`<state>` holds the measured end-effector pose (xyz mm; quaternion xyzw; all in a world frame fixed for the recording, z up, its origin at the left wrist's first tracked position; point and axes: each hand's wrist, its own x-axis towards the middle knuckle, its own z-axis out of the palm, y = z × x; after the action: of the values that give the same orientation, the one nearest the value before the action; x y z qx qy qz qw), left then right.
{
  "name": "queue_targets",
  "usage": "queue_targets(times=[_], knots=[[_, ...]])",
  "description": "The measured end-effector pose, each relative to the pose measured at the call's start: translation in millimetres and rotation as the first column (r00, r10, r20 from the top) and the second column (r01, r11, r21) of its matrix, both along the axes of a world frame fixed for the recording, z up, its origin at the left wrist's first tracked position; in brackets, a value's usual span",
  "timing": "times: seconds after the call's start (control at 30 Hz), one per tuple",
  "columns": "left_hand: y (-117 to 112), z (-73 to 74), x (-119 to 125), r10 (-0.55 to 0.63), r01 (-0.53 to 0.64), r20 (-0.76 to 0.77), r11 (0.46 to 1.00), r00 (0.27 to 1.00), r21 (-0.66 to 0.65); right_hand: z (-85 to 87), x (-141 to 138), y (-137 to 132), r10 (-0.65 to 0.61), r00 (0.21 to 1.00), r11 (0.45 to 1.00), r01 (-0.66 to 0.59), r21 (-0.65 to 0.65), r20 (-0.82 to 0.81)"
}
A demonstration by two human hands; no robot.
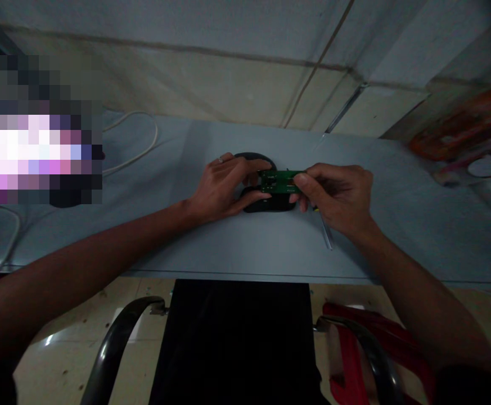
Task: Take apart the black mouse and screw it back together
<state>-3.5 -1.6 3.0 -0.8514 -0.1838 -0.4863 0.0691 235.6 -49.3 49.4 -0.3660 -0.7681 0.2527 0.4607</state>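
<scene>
A small green circuit board is held level between my two hands, over the table. My right hand pinches its right end, with the thumb on top. At the left end, the thumb and index finger of my left hand grip the board's edges. A ring shows on that hand. Under and behind the board lie two rounded black plastic pieces, one at the back and one in front, partly hidden by the fingers. They resemble computer mouse shell parts. A thin rod-like tool with a yellow bit lies below my right hand.
The grey table runs along a tiled wall. White cables lie at the left, beside a blurred-out bright area. Orange and white packages stand at the right. Chair armrests and a red chair are below the table edge.
</scene>
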Motion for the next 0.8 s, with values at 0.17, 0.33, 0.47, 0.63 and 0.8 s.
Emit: queue_targets(times=[0.17, 0.33, 0.47, 0.63, 0.8], knots=[[-1.0, 2.0, 0.2, -0.009, 0.01, 0.06, 0.999, 0.998, -0.032, -6.2, -2.4, 0.7, 0.061, 0.997, 0.998, -0.062, -0.025, -0.054], [-4.3, 4.8, -0.7, 0.005, -0.001, 0.071, 0.998, 0.997, -0.068, -9.0, -2.8, 1.8, -0.017, 1.0, 0.998, 0.016, 0.06, 0.004], [-4.2, 3.8, -1.0, 0.01, -0.006, 0.06, 0.998, 0.998, -0.064, -8.6, -1.6, 1.9, -0.051, 0.998, 0.995, 0.048, 0.09, 0.038], [-2.3, 0.6, -0.6, -0.011, 0.017, 0.083, 0.997, 0.997, -0.073, -9.8, 0.8, 4.5, -0.048, 0.998, 0.989, 0.042, 0.139, 0.046], [-2.5, 0.5, -0.6, -0.019, 0.025, 0.103, 0.998, 0.995, -0.061, -12.1, 3.8, 6.6, -0.083, 0.994, 0.98, 0.07, 0.184, 0.064]])
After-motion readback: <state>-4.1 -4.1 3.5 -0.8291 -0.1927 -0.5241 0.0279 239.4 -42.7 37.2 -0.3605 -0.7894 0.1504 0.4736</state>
